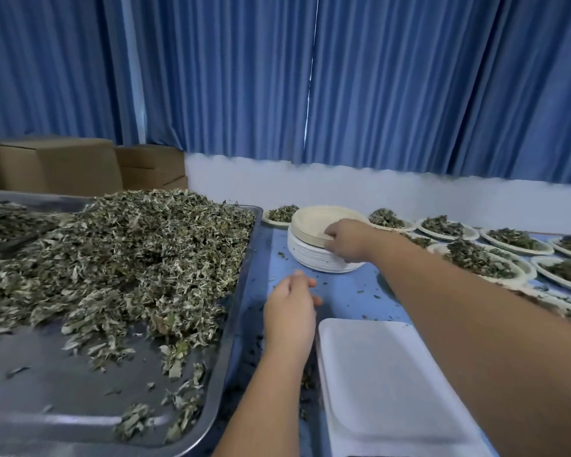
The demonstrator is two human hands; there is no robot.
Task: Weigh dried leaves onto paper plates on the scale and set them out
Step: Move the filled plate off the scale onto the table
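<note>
Pinching beige top plate (pixel 314 219) on white stack (pixel 310 257): right hand (pixel 345 240).

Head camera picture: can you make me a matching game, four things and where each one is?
Things:
1. right hand
2. pile of dried leaves
3. cardboard boxes
4. filled paper plates

Places:
A. in the metal tray
B. far left, in front of the blue curtain
C. gripping the top of the stack of empty paper plates
D. in rows at the right of the table

Pairs: 1-C, 2-A, 3-B, 4-D.
</note>
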